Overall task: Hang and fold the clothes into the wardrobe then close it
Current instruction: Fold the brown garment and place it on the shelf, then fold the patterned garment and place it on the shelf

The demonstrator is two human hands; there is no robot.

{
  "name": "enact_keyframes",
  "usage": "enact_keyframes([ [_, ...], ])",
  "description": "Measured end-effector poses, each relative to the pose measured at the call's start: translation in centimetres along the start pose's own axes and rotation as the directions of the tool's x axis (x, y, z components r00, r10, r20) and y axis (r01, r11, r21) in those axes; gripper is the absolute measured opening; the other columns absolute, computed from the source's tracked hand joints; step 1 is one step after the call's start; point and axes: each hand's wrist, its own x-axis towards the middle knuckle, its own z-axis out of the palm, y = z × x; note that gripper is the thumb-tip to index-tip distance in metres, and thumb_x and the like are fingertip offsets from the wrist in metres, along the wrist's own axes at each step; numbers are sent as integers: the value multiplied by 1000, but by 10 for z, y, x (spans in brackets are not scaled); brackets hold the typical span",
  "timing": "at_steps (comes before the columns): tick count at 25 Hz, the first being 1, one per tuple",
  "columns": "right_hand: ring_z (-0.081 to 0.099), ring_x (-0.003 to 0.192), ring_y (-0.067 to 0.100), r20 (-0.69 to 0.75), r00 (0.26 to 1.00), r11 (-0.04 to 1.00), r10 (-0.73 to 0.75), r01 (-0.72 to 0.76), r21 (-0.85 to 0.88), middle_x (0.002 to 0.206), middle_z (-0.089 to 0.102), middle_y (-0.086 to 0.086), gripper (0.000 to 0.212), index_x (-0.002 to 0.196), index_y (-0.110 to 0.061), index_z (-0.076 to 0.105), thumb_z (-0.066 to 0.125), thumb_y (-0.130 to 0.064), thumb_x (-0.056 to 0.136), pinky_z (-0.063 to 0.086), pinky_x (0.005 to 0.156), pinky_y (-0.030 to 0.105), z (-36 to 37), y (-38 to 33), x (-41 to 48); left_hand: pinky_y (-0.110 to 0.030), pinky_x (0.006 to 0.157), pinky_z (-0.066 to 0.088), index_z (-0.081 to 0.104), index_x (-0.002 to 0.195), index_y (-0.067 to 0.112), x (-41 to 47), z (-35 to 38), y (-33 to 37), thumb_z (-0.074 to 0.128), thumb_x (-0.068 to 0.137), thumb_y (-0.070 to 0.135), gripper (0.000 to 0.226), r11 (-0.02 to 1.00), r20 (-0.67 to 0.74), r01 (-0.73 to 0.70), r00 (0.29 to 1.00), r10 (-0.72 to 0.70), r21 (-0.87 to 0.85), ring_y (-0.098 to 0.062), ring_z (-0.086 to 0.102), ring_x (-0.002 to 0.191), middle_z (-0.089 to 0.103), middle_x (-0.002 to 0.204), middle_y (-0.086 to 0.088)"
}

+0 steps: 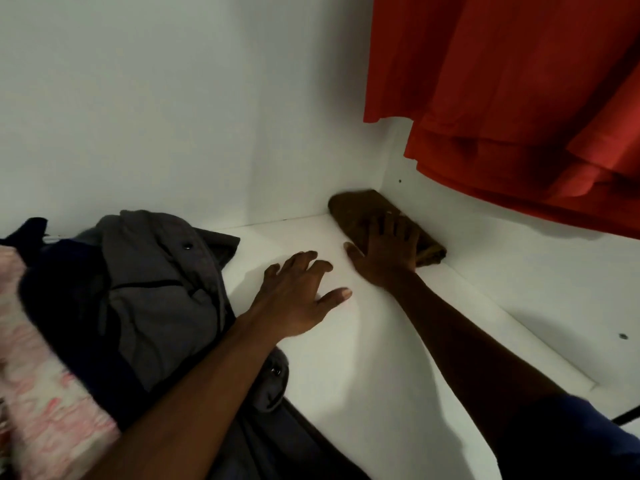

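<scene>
A folded brown cloth [360,209] lies in the back right corner of the white wardrobe shelf [346,358]. My right hand [388,251] lies flat on it with fingers spread, pressing it down. My left hand [301,296] hovers over the bare shelf to the left of it, fingers spread and loosely bent, holding nothing. A red garment [502,91] hangs above the shelf at the upper right.
A heap of clothes fills the shelf's left side: a grey jacket [156,278], a dark navy piece [69,282] and a pink patterned fabric [41,393]. White wardrobe walls [173,116] close in the back and the right.
</scene>
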Motion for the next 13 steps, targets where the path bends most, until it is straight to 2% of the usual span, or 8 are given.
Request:
enact_keyframes([
  [2, 30, 147, 42, -186, 982, 973, -26, 68, 222, 159, 36, 18, 75, 152, -16, 39, 35, -64, 95, 22, 117, 60, -6, -25, -30, -44, 114, 38, 57, 138, 30, 0, -7, 3, 55, 98, 56, 48, 994, -185, 2, 983, -23, -113, -19, 46, 140, 50, 150, 4],
  [3, 34, 144, 38, -243, 970, 905, -10, 112, 411, 155, 41, 14, 68, 148, -17, 44, 39, -59, 95, 27, 115, 55, -11, -40, -50, -43, 108, 44, 63, 130, 30, -1, -13, 4, 61, 97, 45, 36, 980, -308, -2, 950, -61, -200, -19, 53, 131, 58, 140, 6],
  [5, 43, 138, 29, -230, 973, 659, -2, 174, 732, 147, 49, 10, 54, 141, -16, 52, 51, -45, 96, 37, 111, 44, -23, -71, -91, -40, 100, 51, 70, 116, 29, -5, -30, 6, 65, 93, 28, 23, 919, -470, -15, 863, -187, -393, -14, 61, 118, 68, 122, 8],
  [6, 46, 134, 26, -177, 983, 566, -44, 171, 806, 143, 52, 10, 48, 139, -15, 53, 55, -36, 96, 40, 109, 41, -30, -85, -110, -39, 97, 53, 72, 111, 29, -11, -40, 9, 65, 92, 25, 20, 877, -491, -23, 835, -247, -480, -11, 63, 114, 70, 117, 10],
  [7, 50, 130, 23, -114, 988, 502, -105, 152, 852, 140, 53, 9, 45, 137, -15, 54, 58, -31, 95, 44, 107, 41, -38, -96, -126, -38, 95, 54, 73, 109, 29, -16, -49, 13, 65, 92, 25, 18, 835, -486, -29, 824, -291, -549, -7, 64, 112, 71, 115, 12],
  [9, 57, 118, 18, -56, 973, 386, -225, 142, 912, 132, 58, 6, 48, 129, -19, 55, 55, -37, 85, 52, 98, 45, -56, -119, -153, -36, 96, 54, 73, 107, 30, -35, -67, 17, 66, 94, 25, 16, 802, -458, -22, 830, -318, -596, -3, 64, 111, 72, 114, 16],
  [11, 61, 114, 14, -84, 952, 335, -294, 185, 924, 129, 62, 2, 58, 128, -22, 54, 49, -44, 75, 55, 94, 41, -73, -133, -170, -31, 96, 54, 73, 108, 30, -61, -85, 16, 66, 94, 25, 16, 824, -464, -35, 840, -283, -566, -1, 62, 113, 71, 115, 18],
  [13, 62, 116, 8, -59, 932, 310, -358, 179, 934, 131, 64, -7, 59, 134, -28, 54, 50, -43, 77, 53, 94, 31, -96, -146, -181, -27, 92, 55, 72, 110, 30, -95, -103, 9, 67, 94, 25, 17, 847, -531, -100, 815, -231, -522, -2, 63, 109, 70, 114, 17],
])
